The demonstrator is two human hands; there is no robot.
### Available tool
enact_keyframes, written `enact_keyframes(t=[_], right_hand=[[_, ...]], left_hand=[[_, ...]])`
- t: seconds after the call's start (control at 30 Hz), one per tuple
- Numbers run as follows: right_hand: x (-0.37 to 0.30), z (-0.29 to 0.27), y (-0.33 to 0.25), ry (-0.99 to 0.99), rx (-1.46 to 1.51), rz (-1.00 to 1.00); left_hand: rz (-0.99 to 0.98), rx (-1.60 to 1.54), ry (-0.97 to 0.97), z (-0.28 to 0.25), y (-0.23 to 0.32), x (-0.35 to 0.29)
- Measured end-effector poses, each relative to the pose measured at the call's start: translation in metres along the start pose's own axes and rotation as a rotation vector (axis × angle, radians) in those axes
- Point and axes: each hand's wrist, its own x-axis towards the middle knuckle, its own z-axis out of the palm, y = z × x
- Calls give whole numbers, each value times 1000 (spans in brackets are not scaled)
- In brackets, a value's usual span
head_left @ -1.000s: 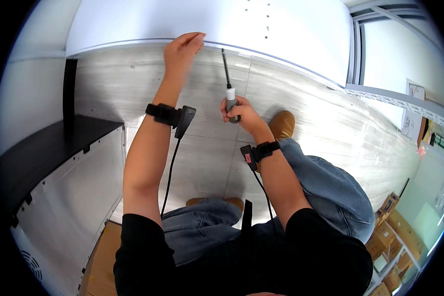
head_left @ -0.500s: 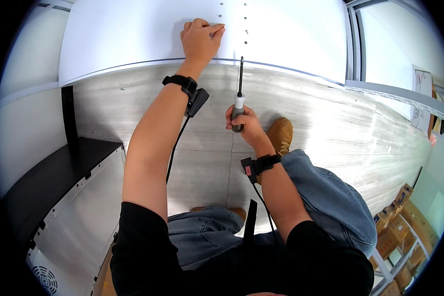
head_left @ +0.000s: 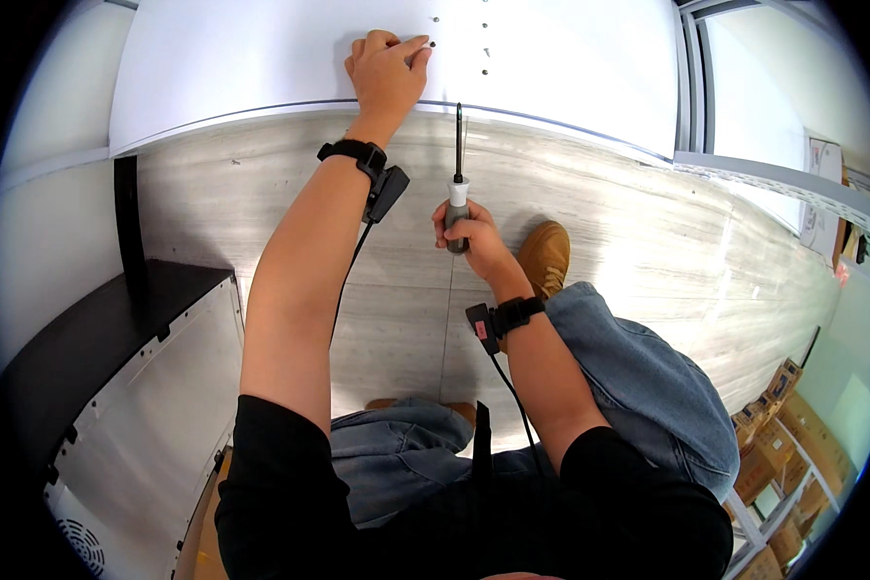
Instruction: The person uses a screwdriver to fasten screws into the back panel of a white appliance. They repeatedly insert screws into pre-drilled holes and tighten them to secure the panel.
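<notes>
My left hand is over the white panel, its index finger and thumb parted just beside a small dark screw. The other fingers of that hand are curled. Another screw sits farther up the same column. To the right runs a second column of small screws, with one screw looking tilted and one nearest the panel edge. My right hand is closed around the grey and white handle of a screwdriver. Its dark shaft points away from me, the tip overlapping the panel's near edge.
A black-topped metal unit stands at the left. Grey metal framing rises beside the panel's right end. Cardboard boxes are stacked at the far lower right. My shoe rests on the grey floor. Cables trail from both wrist straps.
My left finger and thumb have come apart and drawn slightly left, exposing the dark screw beside them. The screwdriver has shifted a little left in my right hand.
</notes>
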Motion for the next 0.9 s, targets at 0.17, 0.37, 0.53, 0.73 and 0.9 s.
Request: enact_keyframes(t=[0.17, 0.37, 0.53, 0.73, 0.9], right_hand=[[-5, 21, -1, -18, -131, 38], [6, 63, 14, -182, -313, 171], [8, 81, 51, -314, -513, 364], [-1, 98, 53, -378, -654, 482], [-7, 96, 59, -456, -696, 404]], left_hand=[[-77, -88, 43, -30, -16, -22], [-735, -782, -59, -105, -46, -89], [-1164, -1143, 14, -161, -60, -175], [-1295, -1174, 139, -177, -62, -204], [-1397, -1142, 290, -171, -59, -227]])
